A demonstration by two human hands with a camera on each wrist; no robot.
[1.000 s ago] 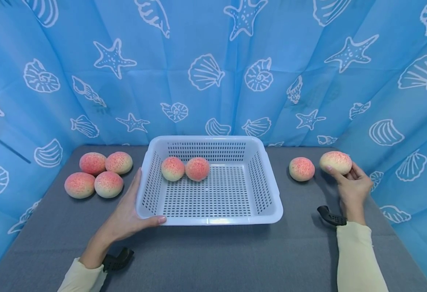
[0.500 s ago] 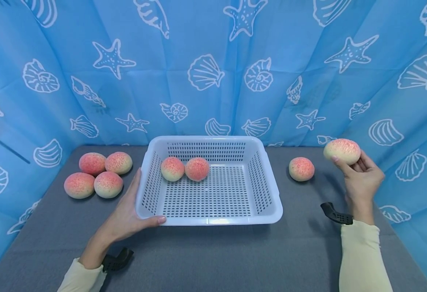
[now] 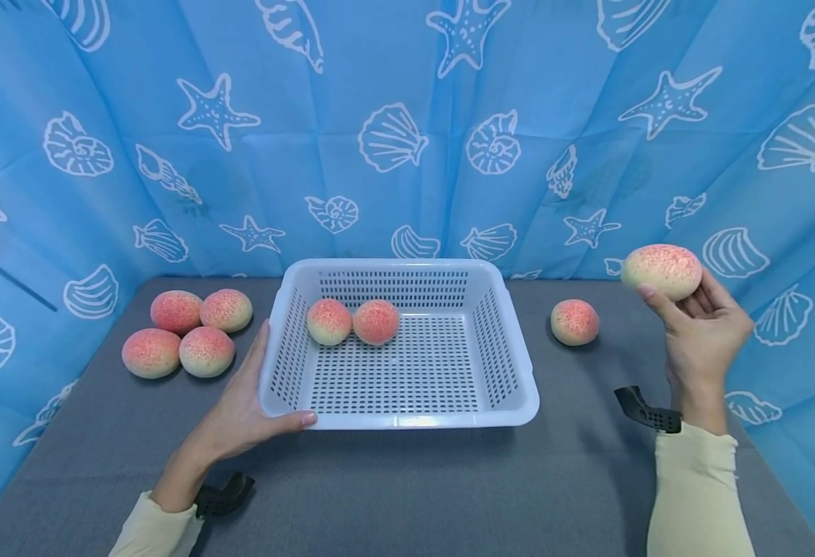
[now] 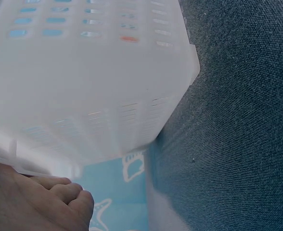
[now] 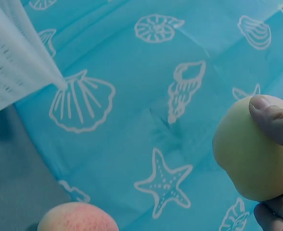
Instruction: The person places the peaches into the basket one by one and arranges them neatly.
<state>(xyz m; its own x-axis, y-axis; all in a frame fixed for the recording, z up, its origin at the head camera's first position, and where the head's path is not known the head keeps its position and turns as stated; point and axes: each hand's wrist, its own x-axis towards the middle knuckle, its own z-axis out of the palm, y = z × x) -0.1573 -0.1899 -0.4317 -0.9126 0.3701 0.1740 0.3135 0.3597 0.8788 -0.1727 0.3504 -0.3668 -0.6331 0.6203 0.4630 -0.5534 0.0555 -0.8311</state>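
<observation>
My right hand [image 3: 700, 329] holds a pink-and-cream peach [image 3: 661, 271] in the air at the right of the table, fingers and thumb curled round it; the right wrist view shows that peach [image 5: 252, 154] up close under my thumb. My left hand [image 3: 243, 402] grips the front left corner of the white perforated basket [image 3: 400, 422], thumb along the front rim. The left wrist view shows the basket's wall [image 4: 83, 82] and my fingertips [image 4: 59, 195] beneath it. Two peaches [image 3: 329, 321] [image 3: 376, 322] lie inside the basket at the back left.
One peach [image 3: 574, 322] lies on the grey table right of the basket, also in the right wrist view as a peach [image 5: 76, 217]. Several peaches [image 3: 184, 333] cluster at the left. Blue seashell-print curtain [image 3: 407, 131] closes the back and both sides.
My right hand has lifted its peach off the table, up and slightly to the right. The left hand and basket have stayed put.
</observation>
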